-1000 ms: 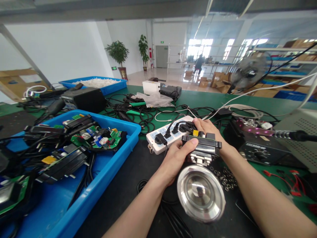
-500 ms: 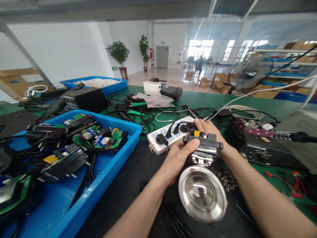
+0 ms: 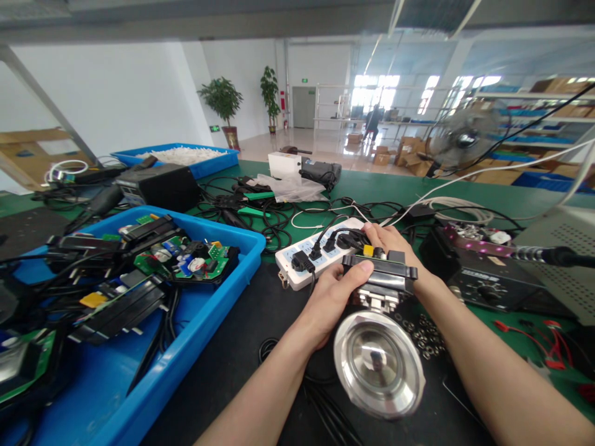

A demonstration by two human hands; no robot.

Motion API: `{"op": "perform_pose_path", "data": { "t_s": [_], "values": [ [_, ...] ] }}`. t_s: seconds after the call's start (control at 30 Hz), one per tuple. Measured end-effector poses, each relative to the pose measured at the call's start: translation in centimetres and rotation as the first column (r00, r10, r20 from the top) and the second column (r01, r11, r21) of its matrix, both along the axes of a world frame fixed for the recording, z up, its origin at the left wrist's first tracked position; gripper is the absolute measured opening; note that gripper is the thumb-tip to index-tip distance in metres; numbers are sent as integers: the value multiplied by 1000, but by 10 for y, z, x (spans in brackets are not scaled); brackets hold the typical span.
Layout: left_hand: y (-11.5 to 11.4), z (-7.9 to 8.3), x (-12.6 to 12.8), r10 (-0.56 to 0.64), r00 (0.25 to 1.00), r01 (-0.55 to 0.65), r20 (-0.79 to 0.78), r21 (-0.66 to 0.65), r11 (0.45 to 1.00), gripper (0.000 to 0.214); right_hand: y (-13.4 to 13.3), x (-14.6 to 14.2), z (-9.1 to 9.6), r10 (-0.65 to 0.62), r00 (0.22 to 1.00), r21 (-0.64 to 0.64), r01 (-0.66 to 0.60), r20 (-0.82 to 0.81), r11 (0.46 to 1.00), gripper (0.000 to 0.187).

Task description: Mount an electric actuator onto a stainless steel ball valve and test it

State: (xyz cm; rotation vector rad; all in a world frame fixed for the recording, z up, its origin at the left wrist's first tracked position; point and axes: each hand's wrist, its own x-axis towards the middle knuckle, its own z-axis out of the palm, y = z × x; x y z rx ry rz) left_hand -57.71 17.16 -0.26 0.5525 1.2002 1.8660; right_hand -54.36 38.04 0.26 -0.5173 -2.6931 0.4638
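My left hand [image 3: 337, 291] grips a black-cased circuit board unit [image 3: 383, 271], its thumb across the near side. A yellow component and other parts show along the unit's top. Just below the casing, beneath metal pins, is a shiny round metal dish [image 3: 379, 365], its hollow facing me; whether they are joined I cannot tell. My right hand [image 3: 393, 244] is curled behind the unit, fingertips by the right end of a white power strip [image 3: 290, 257]. What those fingers hold is hidden. Several black plugs sit in the strip.
On the left, a blue tray [image 3: 248, 260] holds several similar board units and black cables. Small metal nuts [image 3: 427, 337] lie right of the dish. A dark control box [image 3: 483, 285] with a knob stands at right. Tangled cables [image 3: 274, 229] run behind the strip.
Both hands and the unit keep almost the same pose. The view has shifted only slightly.
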Motion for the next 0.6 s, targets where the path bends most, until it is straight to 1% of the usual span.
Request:
{"op": "perform_pose_path", "data": {
  "t_s": [0.13, 0.2, 0.23, 0.3, 0.37, 0.4, 0.43, 0.5, 0.53, 0.6],
  "values": [
    [1, 0, 0, -4, 1000, 4, 7, 6, 1000, 52, 3, -4, 0, -10, 999, -50, 8, -41, 999, 44],
    [1, -1, 0, -14, 999, 13, 29, 21, 1000, 54, 6, -5, 7, -39, 995, -86, 32, -87, 996, 39],
    [2, -2, 0, -14, 999, 13, 41, 21, 1000, 55, 7, -4, 14, -52, 992, -102, 40, -117, 994, 37],
    [2, -4, 0, -2, 999, 1, 46, 12, 1000, 58, 6, 3, 33, -58, 985, -126, 38, -161, 991, 37],
    [3, -7, -1, 12, 999, -12, 38, 10, 1000, 59, 2, 15, 56, -11, 989, -180, -16, -149, 984, 42],
    [3, -8, -1, 17, 999, -17, 33, 12, 1000, 60, -2, 23, 68, 43, 992, -229, -70, -122, 971, 48],
    [3, -9, -1, 21, 999, -21, 32, 15, 1000, 60, -6, 31, 79, 120, 988, -340, -145, -94, 929, 50],
    [3, -9, -1, 21, 999, -22, 35, 26, 999, 60, -14, 44, 94, 231, 973, -470, -217, -29, 856, 50],
    [2, -9, -1, 18, 999, -19, 38, 31, 999, 60, -17, 48, 99, 273, 962, -518, -232, 3, 823, 49],
    [2, -8, -1, 9, 999, -11, 46, 42, 999, 60, -21, 52, 101, 320, 946, -587, -228, 56, 777, 46]
  ]
}}
